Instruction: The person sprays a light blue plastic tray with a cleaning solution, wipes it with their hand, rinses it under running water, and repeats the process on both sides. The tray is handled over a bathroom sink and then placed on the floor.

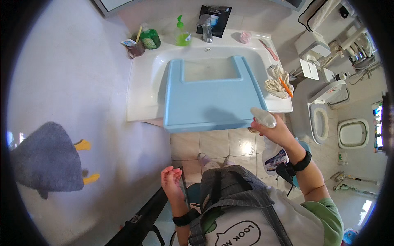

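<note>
A light blue plastic tray (pixel 212 101) with a rectangular notch at its far edge lies across the white washbasin (pixel 144 101), its near edge overhanging the front. My right hand (pixel 274 130) is closed round the neck of a white spray bottle (pixel 275 158), just off the tray's near right corner; its pale trigger head (pixel 263 117) shows above my fingers. Below and left of the tray, my left hand (pixel 171 178) holds nothing, its fingers loosely curled and apart. The chrome faucet (pixel 207 29) stands behind the basin.
Along the basin's back are a green bottle (pixel 150 38), a green pump bottle (pixel 183 38) and a cup with a toothbrush (pixel 135 49). A crumpled cloth (pixel 277 83) with an orange-handled tool (pixel 285 87) and a pink-handled brush (pixel 270 50) lie right. The toilet (pixel 320 123) stands beyond; a black bar (pixel 141 215) runs lower left.
</note>
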A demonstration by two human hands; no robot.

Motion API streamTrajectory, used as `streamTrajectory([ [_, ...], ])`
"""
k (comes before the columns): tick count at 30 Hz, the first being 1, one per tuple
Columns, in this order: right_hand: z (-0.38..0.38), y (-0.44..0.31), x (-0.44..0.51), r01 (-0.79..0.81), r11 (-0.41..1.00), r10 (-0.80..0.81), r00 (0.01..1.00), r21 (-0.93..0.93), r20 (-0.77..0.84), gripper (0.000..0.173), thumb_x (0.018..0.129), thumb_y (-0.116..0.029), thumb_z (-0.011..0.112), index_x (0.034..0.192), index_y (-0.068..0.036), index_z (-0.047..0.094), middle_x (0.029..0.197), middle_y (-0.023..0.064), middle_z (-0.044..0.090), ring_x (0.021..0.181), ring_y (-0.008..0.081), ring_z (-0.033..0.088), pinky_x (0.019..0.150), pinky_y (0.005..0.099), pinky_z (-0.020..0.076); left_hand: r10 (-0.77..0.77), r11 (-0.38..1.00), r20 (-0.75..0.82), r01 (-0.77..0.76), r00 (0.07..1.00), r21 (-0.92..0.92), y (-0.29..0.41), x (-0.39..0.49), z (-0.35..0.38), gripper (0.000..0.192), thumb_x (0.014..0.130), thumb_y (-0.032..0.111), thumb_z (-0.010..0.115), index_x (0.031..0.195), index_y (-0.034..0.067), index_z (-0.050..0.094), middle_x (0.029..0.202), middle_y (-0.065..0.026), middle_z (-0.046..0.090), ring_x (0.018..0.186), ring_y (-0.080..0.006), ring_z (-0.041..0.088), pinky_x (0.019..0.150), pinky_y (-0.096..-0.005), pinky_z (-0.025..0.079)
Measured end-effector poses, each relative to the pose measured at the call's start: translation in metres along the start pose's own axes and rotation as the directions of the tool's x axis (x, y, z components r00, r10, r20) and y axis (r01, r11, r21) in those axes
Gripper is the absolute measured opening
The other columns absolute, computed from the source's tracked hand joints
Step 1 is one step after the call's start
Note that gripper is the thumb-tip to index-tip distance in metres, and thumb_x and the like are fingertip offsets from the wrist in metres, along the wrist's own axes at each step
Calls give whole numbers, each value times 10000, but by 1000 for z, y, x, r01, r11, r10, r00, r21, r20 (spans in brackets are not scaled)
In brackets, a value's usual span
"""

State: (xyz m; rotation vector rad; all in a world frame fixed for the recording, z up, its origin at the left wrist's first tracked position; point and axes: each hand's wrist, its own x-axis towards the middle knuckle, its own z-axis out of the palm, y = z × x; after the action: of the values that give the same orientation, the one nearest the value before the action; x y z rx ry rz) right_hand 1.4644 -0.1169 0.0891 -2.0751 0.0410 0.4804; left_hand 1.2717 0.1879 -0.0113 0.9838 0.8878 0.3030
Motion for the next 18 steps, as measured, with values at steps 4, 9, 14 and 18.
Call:
streamTrajectory([
  [4, 7, 1, -3, 112, 990, -120, 988, -84, -98, 320, 821, -294, 682, 921, 4, 622, 748, 116, 637, 700, 218, 611, 669, 338, 487, -42, 999, 39, 42, 998, 3, 6, 16, -6, 116, 922, 100, 498, 1005, 52, 563, 872, -80, 640, 807, -170, 617, 811, -303, 498],
  [9, 20, -12, 0, 43, 996, -52, 990, -73, -127, 331, 812, -283, 682, 979, -2, 633, 816, 138, 666, 760, 237, 642, 710, 337, 495, -46, 999, 105, 47, 993, -8, 10, 29, -5, 113, 928, 102, 496, 1004, 53, 564, 865, -73, 641, 811, -158, 614, 815, -295, 498],
  [14, 47, -27, 10, 77, 986, -88, 994, -147, -66, 355, 807, -315, 684, 978, -7, 639, 835, 154, 673, 771, 271, 656, 713, 357, 500, -38, 999, 114, 42, 993, -35, 14, 32, -12, 111, 924, 109, 508, 1003, 57, 566, 861, -68, 642, 814, -150, 612, 815, -293, 496],
  [18, 63, -31, 16, -9, 998, 4, 996, -64, -88, 376, 803, -343, 691, 945, 0, 632, 801, 177, 654, 761, 316, 644, 704, 365, 495, 0, 999, 41, 2, 999, -44, 20, 32, -26, 111, 916, 105, 513, 1000, 59, 568, 863, -67, 643, 810, -154, 612, 815, -291, 493],
])
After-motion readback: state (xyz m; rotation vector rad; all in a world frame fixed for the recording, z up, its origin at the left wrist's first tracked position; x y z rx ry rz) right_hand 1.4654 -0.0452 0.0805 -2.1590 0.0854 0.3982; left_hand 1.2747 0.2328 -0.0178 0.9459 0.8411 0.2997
